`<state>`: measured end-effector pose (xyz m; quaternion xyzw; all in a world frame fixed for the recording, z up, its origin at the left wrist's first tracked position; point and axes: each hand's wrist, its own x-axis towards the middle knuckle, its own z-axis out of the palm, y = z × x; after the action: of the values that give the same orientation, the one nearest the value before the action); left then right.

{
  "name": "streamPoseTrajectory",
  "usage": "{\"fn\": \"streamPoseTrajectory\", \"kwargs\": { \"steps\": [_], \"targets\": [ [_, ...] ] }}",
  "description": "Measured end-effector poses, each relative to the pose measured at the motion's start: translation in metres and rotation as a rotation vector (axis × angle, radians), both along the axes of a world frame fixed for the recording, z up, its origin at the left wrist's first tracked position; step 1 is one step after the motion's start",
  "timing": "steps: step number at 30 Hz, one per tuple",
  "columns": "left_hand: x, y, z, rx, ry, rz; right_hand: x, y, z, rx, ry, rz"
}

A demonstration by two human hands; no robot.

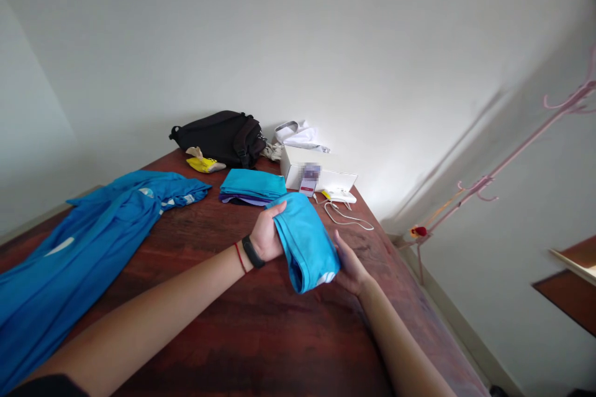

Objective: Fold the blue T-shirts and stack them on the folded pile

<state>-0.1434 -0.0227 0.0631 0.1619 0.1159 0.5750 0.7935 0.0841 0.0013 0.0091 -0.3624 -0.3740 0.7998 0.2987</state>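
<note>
A folded turquoise garment (308, 242) with a white print at its lower corner is held up over the table. My left hand (269, 234), with a black band and a red string at the wrist, grips its left side, thumb on top and fingers hidden beneath. On the right side my right hand (350, 265) holds the lower corner, its fingers partly behind the cloth. Just beyond lies a stack of folded clothes (252, 185), turquoise on top and purple and dark below. To the left a blue shirt (100, 248) with white prints is spread out loosely.
A black backpack (218, 136) lies by the wall, with a yellow item (203, 164) in front. A white box (292, 166) supports a phone (308, 180); a white cable (347, 217) curls beside it. Right of the wooden table (223, 335) stands a pink coat rack (512, 164).
</note>
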Motion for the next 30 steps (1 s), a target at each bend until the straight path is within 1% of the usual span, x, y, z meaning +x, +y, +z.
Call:
{"fn": "streamPoseTrajectory", "kwargs": {
  "steps": [1, 3, 5, 7, 10, 12, 15, 17, 19, 22, 24, 26, 27, 28, 30],
  "targets": [
    [-0.003, 0.003, -0.001, -0.011, 0.002, 0.04, 0.0, 0.0, -0.002, 0.012, -0.027, 0.006],
    [-0.008, 0.009, -0.002, -0.03, 0.018, 0.074, -0.002, 0.0, -0.005, 0.045, -0.07, -0.013],
    [-0.012, 0.013, -0.003, -0.038, 0.038, 0.076, -0.004, 0.0, -0.005, 0.071, -0.054, -0.082],
    [-0.015, 0.016, -0.004, -0.035, 0.048, 0.075, -0.008, 0.0, -0.003, 0.086, 0.014, -0.155],
    [-0.02, 0.018, -0.006, 0.006, 0.051, 0.06, -0.015, 0.001, -0.002, 0.121, 0.097, -0.25],
    [-0.023, 0.021, -0.007, 0.05, 0.051, 0.043, -0.021, 0.003, -0.004, 0.128, 0.098, -0.318],
    [-0.029, 0.027, -0.007, 0.093, 0.042, 0.042, -0.032, 0.014, -0.004, 0.12, 0.029, -0.406],
    [-0.035, 0.035, -0.003, 0.111, 0.029, 0.08, -0.043, 0.028, 0.003, 0.129, -0.018, -0.448],
    [-0.044, 0.046, 0.003, 0.125, 0.008, 0.136, -0.059, 0.049, 0.017, 0.16, -0.049, -0.489],
    [-0.065, 0.065, 0.014, 0.149, -0.048, 0.209, -0.095, 0.092, 0.048, 0.239, -0.092, -0.517],
    [-0.083, 0.079, 0.015, 0.174, -0.094, 0.274, -0.126, 0.124, 0.069, 0.265, -0.105, -0.496],
    [-0.103, 0.093, 0.006, 0.157, -0.117, 0.336, -0.158, 0.153, 0.082, 0.308, -0.161, -0.469],
    [-0.111, 0.099, -0.001, 0.123, -0.118, 0.368, -0.172, 0.164, 0.085, 0.328, -0.176, -0.443],
    [-0.119, 0.104, -0.009, 0.08, -0.116, 0.401, -0.185, 0.172, 0.084, 0.341, -0.207, -0.41],
    [-0.129, 0.112, -0.026, 0.016, -0.111, 0.456, -0.204, 0.181, 0.075, 0.361, -0.283, -0.324]
  ]
}}
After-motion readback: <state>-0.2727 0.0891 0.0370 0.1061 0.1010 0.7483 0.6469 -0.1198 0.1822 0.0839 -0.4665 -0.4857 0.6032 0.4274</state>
